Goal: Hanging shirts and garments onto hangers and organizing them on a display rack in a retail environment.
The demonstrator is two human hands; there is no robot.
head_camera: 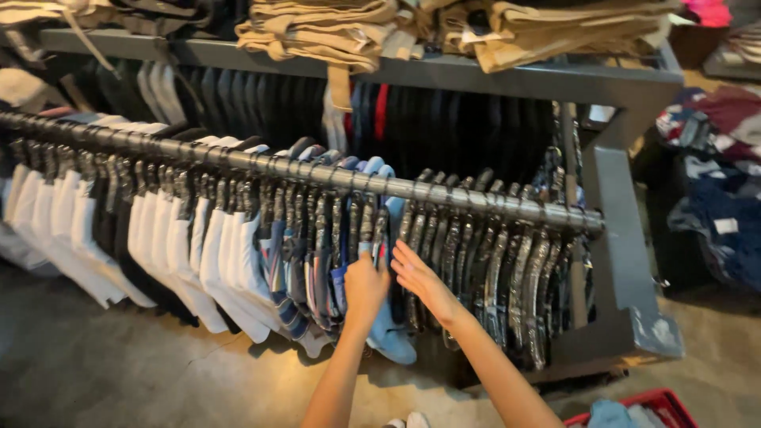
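Two bare hands up at a long round grey metal rail (444, 194) packed with hangers. Left hand (365, 287) curled shut, pinching the edge of a light-blue hanging cotton shirt (390, 329); shirt dropping straight below those fingers, hem past the wrist. Right hand (420, 281) flat, fingers (403, 255) straight and together, holding nothing, slid edgewise into the gap just right of the blue shirt, fingertips touching the nearest black garment. Left of the left-hand fingers: a bunch of blue-and-white striped shirts (297, 293), then a long run of plain white shirts (182, 246), too many and too blurred to count. Right of the right-hand fingers: a dense row of dark plastic hangers with black clothes (499, 269). Well above both hands: flat grey shelf (555, 79), two piles of folded tan fabric (341, 32). One small white square tag (725, 226) on dark cloth far right. Below the right forearm: corner of one red plastic basket (662, 400).
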